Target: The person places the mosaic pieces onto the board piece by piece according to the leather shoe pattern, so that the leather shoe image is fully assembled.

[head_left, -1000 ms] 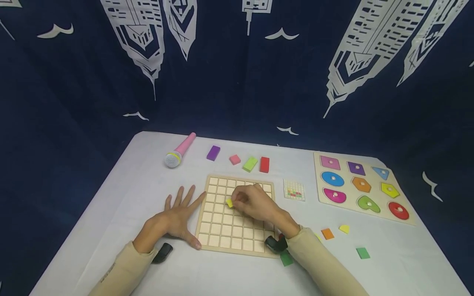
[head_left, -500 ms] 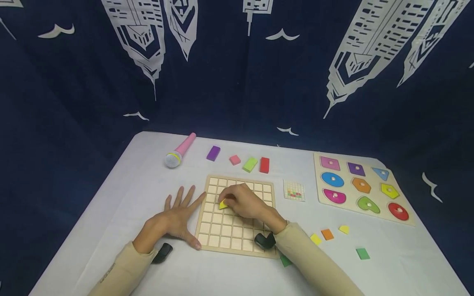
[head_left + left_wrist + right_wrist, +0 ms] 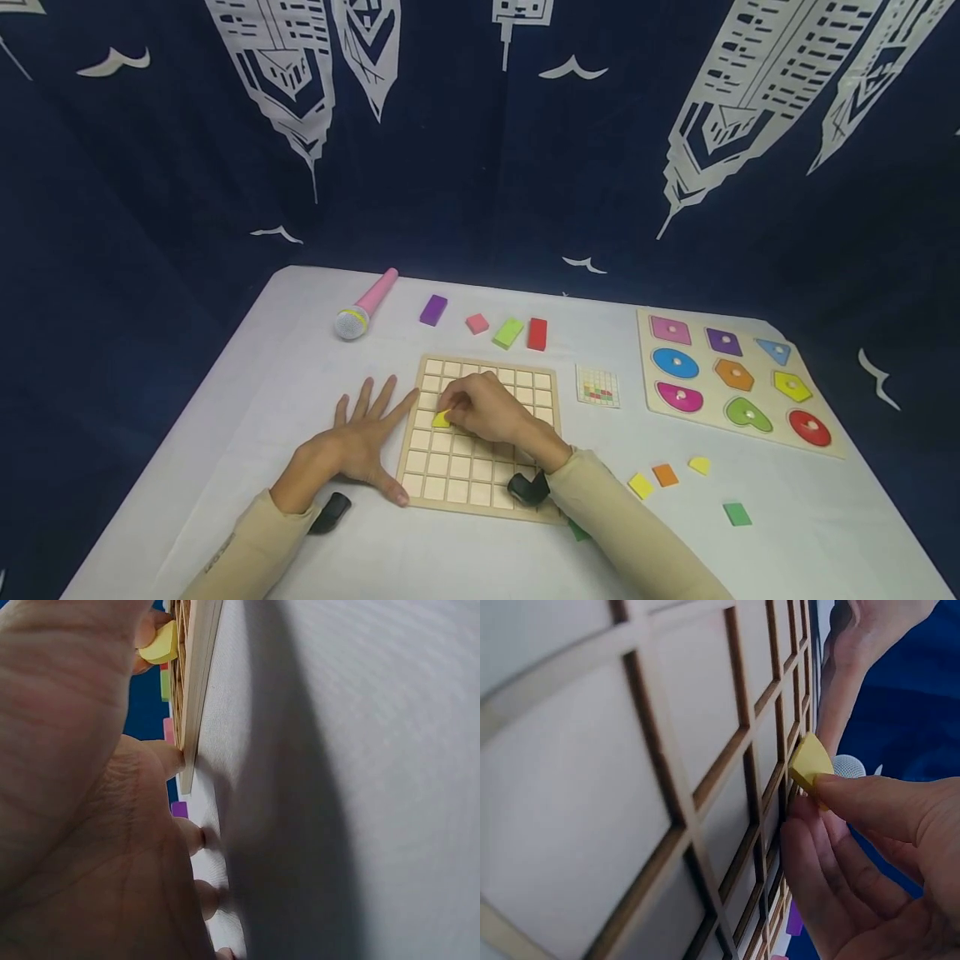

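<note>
A wooden grid board [image 3: 480,497] with square cells lies flat in the middle of the table. Over its left part, my right hand [image 3: 487,408] pinches a yellow quarter-round piece [image 3: 811,761] between thumb and fingers, and the piece's edge meets the cell ridges. My left hand [image 3: 363,446] is spread on the table, its index fingertip and thumb touching the board's left edge. In the left wrist view, the yellow piece [image 3: 161,643] shows beyond the board's side [image 3: 198,682].
Purple [image 3: 433,310], pink [image 3: 477,323], light green [image 3: 507,333] and red [image 3: 537,334] blocks lie behind the board, near a pink microphone [image 3: 367,304]. Rightward are a pattern card [image 3: 597,386], a shape puzzle [image 3: 738,379], and loose yellow [image 3: 641,486], orange [image 3: 665,475] and green [image 3: 737,514] pieces.
My right hand has moved left across the board with the yellow piece, then slightly further left and down. The left hand has stayed in place.
</note>
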Tool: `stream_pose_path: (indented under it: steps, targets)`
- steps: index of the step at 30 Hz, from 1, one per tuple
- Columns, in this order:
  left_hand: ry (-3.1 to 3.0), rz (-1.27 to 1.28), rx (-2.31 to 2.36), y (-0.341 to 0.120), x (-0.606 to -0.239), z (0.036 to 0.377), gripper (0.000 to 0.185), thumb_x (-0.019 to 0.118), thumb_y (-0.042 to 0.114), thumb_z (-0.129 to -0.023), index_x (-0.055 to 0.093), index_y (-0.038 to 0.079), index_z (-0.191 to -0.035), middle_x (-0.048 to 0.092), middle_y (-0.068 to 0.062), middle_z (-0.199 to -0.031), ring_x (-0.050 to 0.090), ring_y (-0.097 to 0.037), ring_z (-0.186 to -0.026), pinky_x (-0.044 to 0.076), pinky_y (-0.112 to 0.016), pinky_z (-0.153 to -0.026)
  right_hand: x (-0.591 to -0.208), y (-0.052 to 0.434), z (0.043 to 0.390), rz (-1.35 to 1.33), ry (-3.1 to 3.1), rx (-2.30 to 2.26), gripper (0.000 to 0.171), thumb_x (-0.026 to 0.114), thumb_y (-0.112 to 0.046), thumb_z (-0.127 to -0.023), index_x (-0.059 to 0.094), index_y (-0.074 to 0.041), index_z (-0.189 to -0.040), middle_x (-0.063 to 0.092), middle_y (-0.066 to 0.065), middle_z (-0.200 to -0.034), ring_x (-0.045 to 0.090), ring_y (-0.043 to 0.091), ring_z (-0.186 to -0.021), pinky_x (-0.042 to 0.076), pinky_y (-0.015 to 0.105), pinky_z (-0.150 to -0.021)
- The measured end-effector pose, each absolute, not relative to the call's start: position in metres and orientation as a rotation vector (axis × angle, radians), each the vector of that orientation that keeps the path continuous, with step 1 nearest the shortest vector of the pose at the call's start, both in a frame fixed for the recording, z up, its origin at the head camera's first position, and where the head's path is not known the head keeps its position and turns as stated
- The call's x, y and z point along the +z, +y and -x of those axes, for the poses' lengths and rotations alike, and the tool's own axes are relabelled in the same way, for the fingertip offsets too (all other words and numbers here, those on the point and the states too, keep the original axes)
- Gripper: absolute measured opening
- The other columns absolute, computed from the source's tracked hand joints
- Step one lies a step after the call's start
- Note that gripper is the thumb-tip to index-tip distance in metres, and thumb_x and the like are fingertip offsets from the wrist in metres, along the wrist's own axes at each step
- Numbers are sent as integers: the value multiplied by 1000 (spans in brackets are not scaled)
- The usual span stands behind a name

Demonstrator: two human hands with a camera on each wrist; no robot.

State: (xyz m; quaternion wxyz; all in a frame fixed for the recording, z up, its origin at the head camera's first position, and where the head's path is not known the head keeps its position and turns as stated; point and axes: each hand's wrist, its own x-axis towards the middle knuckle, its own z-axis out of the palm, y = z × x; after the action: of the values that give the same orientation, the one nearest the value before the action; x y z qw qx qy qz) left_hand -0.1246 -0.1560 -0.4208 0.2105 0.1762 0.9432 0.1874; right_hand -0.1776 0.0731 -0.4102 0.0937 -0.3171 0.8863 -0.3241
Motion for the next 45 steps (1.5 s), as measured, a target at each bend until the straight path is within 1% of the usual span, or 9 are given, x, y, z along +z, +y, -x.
stream_pose_path:
  steps: [5, 10, 21, 26, 29, 33, 37, 41, 45]
  targets:
    - [2619, -490, 520, -156, -422, 125, 147, 93, 61, -50, 9, 18, -162, -9, -23, -167, -15, -50, -150, -5, -74, -114, -411, 74, 176, 911, 2658, -927, 10, 74, 0, -86, 75, -10, -89, 73, -1, -82, 61, 5, -75, 54, 21, -71]
    - [2615, -479, 512, -156, -420, 124, 147, 93, 61, -50, 9, 19, -163, -9, -22, -167, -15, -49, -151, -6, -74, -115, -411, 74, 174, 908, 2650, -915, 10, 73, 0, -87, 75, -10, -89, 72, -3, -81, 60, 5, -74, 53, 21, -70]
    - [2635, -459, 465, -154, -421, 124, 148, 93, 62, -48, 10, 20, -163, -7, -21, -168, -13, -49, -151, -2, -76, -114, -412, 72, 169, 948, 2682, -886, 10, 72, 1, -87, 76, -7, -91, 73, 2, -84, 61, 7, -75, 53, 20, -69]
    - [2637, -456, 448, -153, -420, 123, 148, 93, 63, -48, 9, 19, -163, -7, -22, -167, -11, -50, -151, -1, -76, -114, -414, 71, 168, 1004, 2712, -832, 12, 71, 1, -89, 78, -7, -94, 75, 4, -92, 65, 10, -82, 55, 20, -75]
    - [2637, -456, 441, -153, -418, 123, 149, 93, 63, -48, 9, 19, -163, -6, -23, -167, -10, -51, -151, -1, -77, -113, -412, 72, 167, 1024, 2720, -780, 16, 70, 2, -88, 78, -6, -99, 75, 4, -99, 66, 11, -89, 56, 21, -79]
    - [2641, -455, 434, -152, -417, 123, 149, 93, 64, -47, 10, 19, -162, -6, -23, -167, -9, -51, -151, 0, -77, -113, -407, 74, 163, 1044, 2720, -699, 20, 69, 1, -89, 76, -6, -106, 73, 3, -105, 65, 11, -96, 56, 25, -86]
    - [2653, -463, 436, -152, -419, 124, 149, 92, 64, -47, 10, 19, -162, -5, -23, -167, -9, -51, -151, 0, -77, -113, -407, 75, 161, 1049, 2729, -649, 21, 72, -6, -89, 75, -9, -109, 72, 0, -105, 64, 11, -97, 54, 27, -90]
    - [2651, -464, 439, -152, -420, 125, 149, 92, 65, -47, 10, 20, -162, -6, -23, -167, -10, -50, -151, -1, -76, -114, -408, 75, 162, 1049, 2733, -636, 19, 75, -12, -89, 75, -10, -108, 70, -1, -104, 62, 10, -94, 54, 27, -88]
    - [2642, -466, 445, -153, -419, 124, 149, 91, 66, -48, 9, 20, -162, -7, -22, -167, -10, -50, -151, -1, -76, -113, -409, 73, 163, 1012, 2715, -646, 18, 76, -11, -89, 74, -11, -106, 69, -1, -102, 61, 11, -92, 53, 27, -86]
